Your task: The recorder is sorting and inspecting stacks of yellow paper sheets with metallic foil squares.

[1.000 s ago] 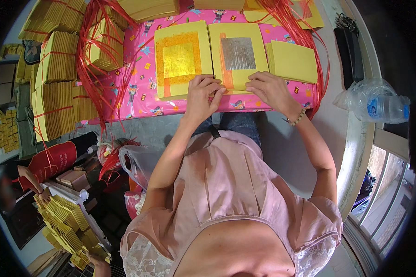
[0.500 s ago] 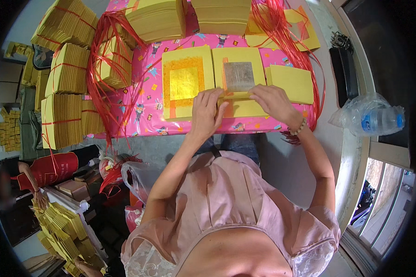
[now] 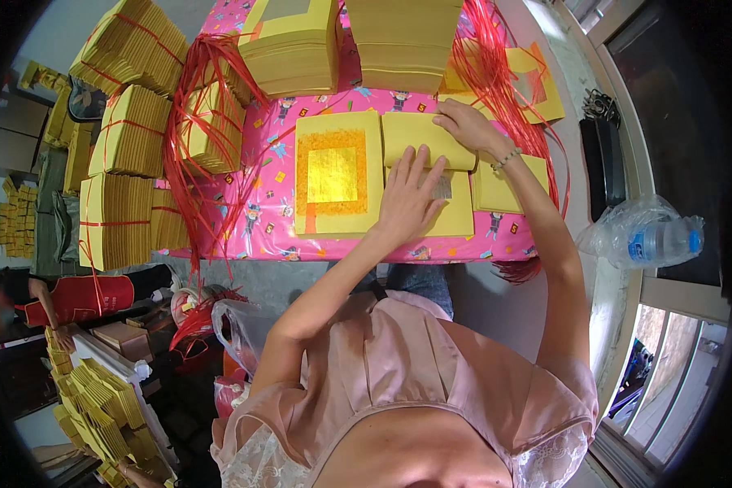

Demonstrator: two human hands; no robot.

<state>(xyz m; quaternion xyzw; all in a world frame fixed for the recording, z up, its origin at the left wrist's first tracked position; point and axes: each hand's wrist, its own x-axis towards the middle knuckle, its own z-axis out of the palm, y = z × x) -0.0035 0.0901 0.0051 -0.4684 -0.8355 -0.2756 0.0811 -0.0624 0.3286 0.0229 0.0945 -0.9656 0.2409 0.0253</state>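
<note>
Two flat stacks of yellow paper lie side by side in front of me. The left stack (image 3: 337,224) shows a gold foil square (image 3: 332,176) inside an orange patch. On the right stack, a plain yellow sheet (image 3: 423,134) is folded over its far half. Beneath my left hand and the fold, part of a silver square (image 3: 442,188) shows. My left hand (image 3: 408,199) lies flat with fingers spread, their tips on the folded part. At the far right of the fold, my right hand (image 3: 473,130) touches the edge with fingers stretched out, holding nothing I can see.
A smaller yellow paper stack (image 3: 516,185) sits right of the work. Tall yellow stacks (image 3: 407,49) stand behind, with tied bundles (image 3: 126,134) at left. Red plastic strings (image 3: 199,122) drape the pink tablecloth (image 3: 260,183). A clear plastic bottle (image 3: 655,241) lies at right; a co-worker's hand (image 3: 57,337) shows lower left.
Both hands have left the near lifted edge of the paper. My right hand has moved to the far edge, and my left hand now lies flat across the right stack.
</note>
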